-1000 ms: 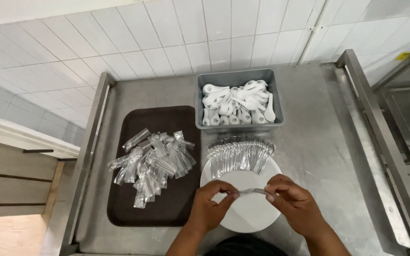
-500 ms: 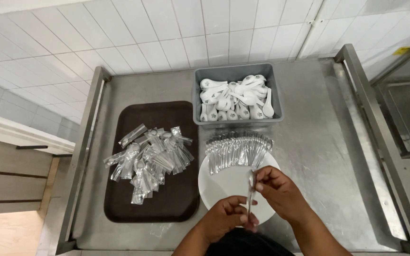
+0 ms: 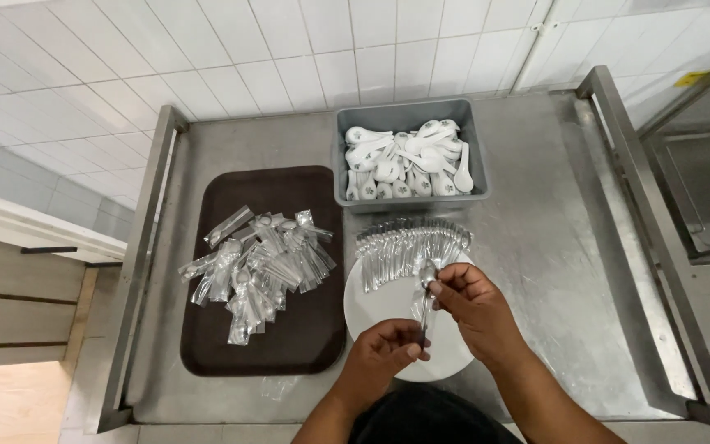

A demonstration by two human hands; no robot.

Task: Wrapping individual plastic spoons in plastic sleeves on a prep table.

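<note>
Left hand [image 3: 384, 355]: nearest the camera, over the near edge of the white plate; fingers curled, pinching the lower end of a metal spoon.
Metal spoon [image 3: 426, 298]: held roughly upright between both hands, above the plate; bowl end at top, a clear plastic sleeve partly around the handle.
Right hand [image 3: 470, 304]: just beyond and right of the left hand; fingertips closed on the upper part of the same spoon, near its bowl.
White plate [image 3: 380, 304]: round, resting on the steel table [image 3: 552, 247], just right of the brown tray.
Loose spoons [image 3: 408, 247]: a row of bare metal spoons fanned along the far rim of the plate.
Brown tray [image 3: 289, 345]: rectangular, left of the plate, lying flat on the table.
Wrapped spoons [image 3: 260, 263]: a heap of spoons in clear sleeves, piled on the far half of the tray.
Grey bin [image 3: 408, 119]: at the back by the tiled wall [image 3: 248, 49], holding white ceramic soup spoons [image 3: 404, 160].
</note>
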